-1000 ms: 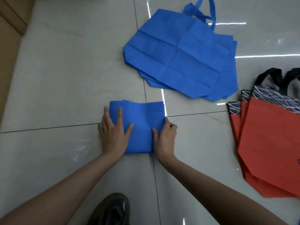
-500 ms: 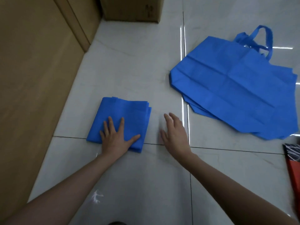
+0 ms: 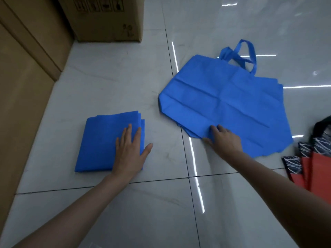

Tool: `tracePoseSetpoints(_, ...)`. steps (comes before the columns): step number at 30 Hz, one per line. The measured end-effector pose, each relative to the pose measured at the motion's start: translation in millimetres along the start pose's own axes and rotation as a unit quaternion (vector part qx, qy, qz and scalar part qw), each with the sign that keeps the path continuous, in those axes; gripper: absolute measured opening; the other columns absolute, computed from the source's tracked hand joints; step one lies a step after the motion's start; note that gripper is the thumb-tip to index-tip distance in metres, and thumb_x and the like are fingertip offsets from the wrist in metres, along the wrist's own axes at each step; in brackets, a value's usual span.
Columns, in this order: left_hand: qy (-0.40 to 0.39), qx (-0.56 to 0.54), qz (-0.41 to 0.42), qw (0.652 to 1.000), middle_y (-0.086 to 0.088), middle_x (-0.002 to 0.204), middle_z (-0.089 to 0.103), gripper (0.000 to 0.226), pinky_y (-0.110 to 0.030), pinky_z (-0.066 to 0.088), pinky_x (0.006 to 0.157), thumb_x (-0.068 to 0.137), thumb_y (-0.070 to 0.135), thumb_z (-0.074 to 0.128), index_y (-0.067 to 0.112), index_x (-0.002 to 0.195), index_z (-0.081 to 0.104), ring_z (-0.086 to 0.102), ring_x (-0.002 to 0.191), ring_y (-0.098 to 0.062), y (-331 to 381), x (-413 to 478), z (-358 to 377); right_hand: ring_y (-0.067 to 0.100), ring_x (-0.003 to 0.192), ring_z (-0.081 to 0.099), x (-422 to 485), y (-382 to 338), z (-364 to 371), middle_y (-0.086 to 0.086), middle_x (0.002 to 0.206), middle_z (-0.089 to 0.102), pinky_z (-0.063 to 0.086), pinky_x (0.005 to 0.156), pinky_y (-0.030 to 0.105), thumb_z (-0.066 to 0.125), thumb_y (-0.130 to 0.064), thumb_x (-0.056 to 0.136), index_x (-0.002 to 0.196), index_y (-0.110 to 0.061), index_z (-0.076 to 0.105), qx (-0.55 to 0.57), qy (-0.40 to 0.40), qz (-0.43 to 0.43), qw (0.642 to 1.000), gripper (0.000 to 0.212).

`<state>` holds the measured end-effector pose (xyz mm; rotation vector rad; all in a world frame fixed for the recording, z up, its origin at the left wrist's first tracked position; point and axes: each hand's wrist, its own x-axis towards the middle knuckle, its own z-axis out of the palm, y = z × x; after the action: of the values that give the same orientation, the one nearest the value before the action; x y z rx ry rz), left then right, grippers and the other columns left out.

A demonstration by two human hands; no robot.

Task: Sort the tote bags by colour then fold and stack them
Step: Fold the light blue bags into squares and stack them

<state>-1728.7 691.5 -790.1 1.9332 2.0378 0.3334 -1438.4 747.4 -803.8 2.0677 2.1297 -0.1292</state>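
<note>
Left hand (image 3: pixel 129 151) lies flat, fingers straight, palm down on the near-right part of the folded blue bag (image 3: pixel 100 140), gripping nothing. Likely it presses the folds so the springy fabric does not open. The folded bag sits near left on the floor (image 3: pixel 116 77), just beside the wooden panel (image 3: pixel 21 104); probably the start of the blue stack.

Right hand (image 3: pixel 222 138) reaches to the near-left edge of the unfolded blue bags (image 3: pixel 223 101), fingers on top, thumb at the edge. Cannot tell whether it pinches a layer yet. Judged next step: take the top bag for folding.

The unfolded pile lies flat at centre right, several layers fanned at the edges, handles (image 3: pixel 240 54) looped at the far side. Fabric looks thin, matte and non-woven, with sharp crease lines in a grid.

Red bags (image 3: pixel 318 172) with black-and-white patterned tops lie near right, apart from the blue, so the sorting looks done. Floor is glossy pale tile with dark grout. Cardboard box (image 3: pixel 107 18) stands far left.
</note>
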Motion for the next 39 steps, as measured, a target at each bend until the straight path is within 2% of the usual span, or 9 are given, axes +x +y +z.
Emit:
tracePoseSetpoints(2,0.006,-0.012,0.039,0.999,-0.018,0.153,0.02,0.066,-0.047,0.017,0.115,0.093,0.051,0.038,0.008,0.143,0.035,0.018,0.142,-0.033,5,-2,-2,0.032,0.087,0.058,-12,-5,3,0.013,0.108,0.053,0.035,0.055,0.031,0.058,-0.051,0.087,0.123,-0.015,0.046,-0.057,0.005,-0.033,0.998,0.052)
tracePoseSetpoints(7,-0.046,-0.031,0.105,0.993,-0.015,0.151,0.027,0.068,-0.037,0.021,0.111,0.086,0.051,0.038,0.008,0.137,0.043,0.027,0.138,-0.031,17,-14,-2,0.024,0.02,0.031,-40,14,4,0.0,0.049,0.016,0.001,0.047,0.01,0.083,0.009,0.026,0.081,-0.004,0.047,-0.019,0.088,-0.092,0.992,0.066)
tracePoseSetpoints(12,-0.057,-0.013,0.208,0.976,-0.003,0.157,0.006,0.078,-0.028,0.009,0.111,0.087,0.03,0.064,0.014,0.148,0.019,0.016,0.142,-0.02,23,-23,-1,0.035,0.067,0.052,-92,42,-19,0.008,0.085,0.053,0.025,0.051,0.031,0.039,-0.015,0.094,0.122,-0.014,0.04,-0.059,-0.021,-0.069,0.996,0.028)
tracePoseSetpoints(19,-0.123,-0.136,0.197,0.963,0.012,0.147,0.012,0.086,-0.04,0.018,0.116,0.084,0.018,0.069,0.022,0.147,0.012,0.018,0.137,-0.007,37,-19,-7,0.019,0.044,0.056,-182,91,-22,-0.002,0.071,0.062,0.036,0.036,0.025,0.036,-0.025,0.08,0.109,-0.022,0.05,0.0,-0.049,-0.188,0.981,0.033)
tracePoseSetpoints(23,-0.203,-0.174,0.261,0.928,0.005,0.147,0.029,0.058,-0.037,0.024,0.113,0.085,0.015,0.062,0.029,0.135,0.037,0.024,0.14,-0.021,36,-19,8,0.027,0.093,0.063,-216,106,-21,-0.002,0.121,0.06,0.051,0.078,0.038,0.024,-0.035,0.094,0.136,-0.026,0.038,0.079,-0.091,-0.209,0.97,0.045)
tracePoseSetpoints(26,-0.226,-0.256,0.149,0.928,0.007,0.116,0.065,0.029,-0.026,0.041,0.095,0.087,0.009,0.064,0.026,0.11,0.069,0.056,0.114,-0.01,41,-29,13,0.011,0.109,0.059,-233,111,-27,-0.008,0.128,0.059,0.046,0.09,0.022,0.04,-0.039,0.098,0.134,-0.024,0.043,0.202,-0.1,-0.152,0.962,0.039)
tracePoseSetpoints(31,-0.212,-0.27,0.031,0.939,-0.01,0.095,0.062,0.019,-0.034,0.042,0.076,0.091,0.021,0.061,0.004,0.1,0.06,0.055,0.091,-0.022,39,-36,13,-0.001,0.102,0.054,-243,151,-28,-0.014,0.118,0.061,0.035,0.082,0.004,0.058,-0.024,0.089,0.128,-0.023,0.056,0.276,-0.157,-0.03,0.948,0.039)
tracePoseSetpoints(35,-0.251,-0.298,-0.038,0.92,-0.001,0.107,0.059,0.022,-0.033,0.04,0.087,0.091,0.034,0.057,0.02,0.108,0.055,0.052,0.102,-0.019,40,-35,8,0.007,0.096,0.058,-233,186,-17,0.002,0.105,0.07,0.045,0.099,0.039,0.066,-0.014,0.08,0.11,-0.012,0.069,0.407,-0.098,0.093,0.903,0.03)
tracePoseSetpoints(39,-0.251,-0.316,-0.09,0.91,-0.003,0.118,0.058,0.048,-0.036,0.041,0.096,0.088,0.043,0.057,0.011,0.124,0.055,0.053,0.11,-0.023,36,-31,9,-0.011,0.075,0.057,-210,173,-11,0.005,0.101,0.067,0.045,0.075,0.005,0.063,-0.002,0.088,0.103,-0.005,0.067,0.524,-0.021,0.149,0.838,0.016)
